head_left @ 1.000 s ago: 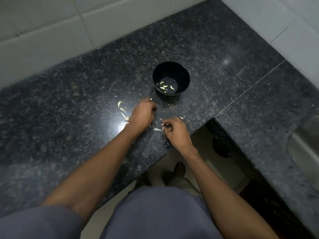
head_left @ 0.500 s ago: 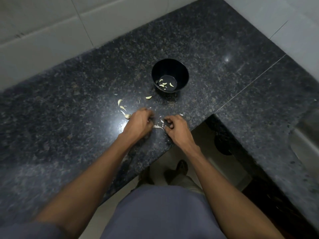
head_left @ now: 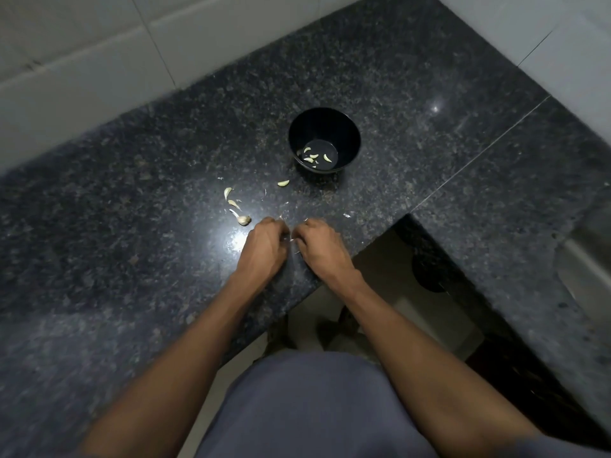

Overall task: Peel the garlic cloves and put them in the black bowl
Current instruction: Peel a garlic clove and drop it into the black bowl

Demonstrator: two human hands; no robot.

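Note:
The black bowl (head_left: 351, 140) stands on the dark granite counter (head_left: 413, 77) and has several peeled garlic cloves (head_left: 313, 157) at its bottom. One loose clove (head_left: 283, 183) lies just left of the bowl's foot. Three more cloves (head_left: 243, 220) lie in a short row further left. My left hand (head_left: 264, 246) and my right hand (head_left: 320, 242) are knuckles-up near the counter's front edge, with curled fingers almost touching. Together they pinch a small garlic clove (head_left: 292, 240); only a pale sliver of it shows between the fingertips.
Scraps of garlic skin (head_left: 347, 215) are scattered on the counter around my hands. The counter bends in an L to the right, where a sink edge (head_left: 591, 259) shows. White tiled wall (head_left: 99, 61) runs behind. Below the counter edge is the floor.
My left hand drew back from near the bowl to the front edge and met my right hand. A loose clove beside the bowl came into view.

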